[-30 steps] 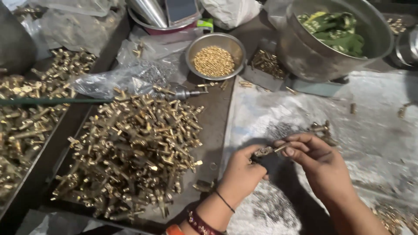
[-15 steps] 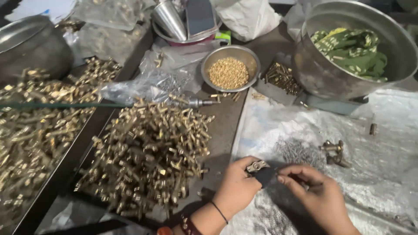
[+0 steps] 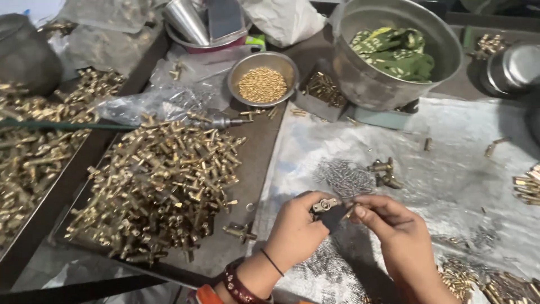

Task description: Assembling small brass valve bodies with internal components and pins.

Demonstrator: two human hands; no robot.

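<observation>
left hand (image 3: 295,228): closed around a small brass valve fitting (image 3: 325,205), which sits pinched at the fingertips just above the knuckles; a dark thread band and red bangles ring the wrist.
right hand (image 3: 394,225): thumb and forefinger drawn together at the fitting's right end – whether a tiny part lies between them i cannot tell, it is too small.
fitting's place: held in the air between both hands, low and centre, over the crinkled silvery plastic sheet (image 3: 450,169).
on the sheet: a heap of small grey steel springs (image 3: 344,175) just above the hands, two more brass fittings (image 3: 383,172) beside it, loose brass bits at the right edge.
left of the hands: a dark metal tray (image 3: 256,163) bearing a big pile of brass fittings (image 3: 160,183) – one stray piece lies near the left wrist.
far left: a second tray of the same brass parts (image 3: 31,146).
top centre: a round steel bowl of tiny golden beads (image 3: 262,83).
top right: a large steel pot (image 3: 365,84) with green patterned cloth (image 3: 394,50) inside.
</observation>
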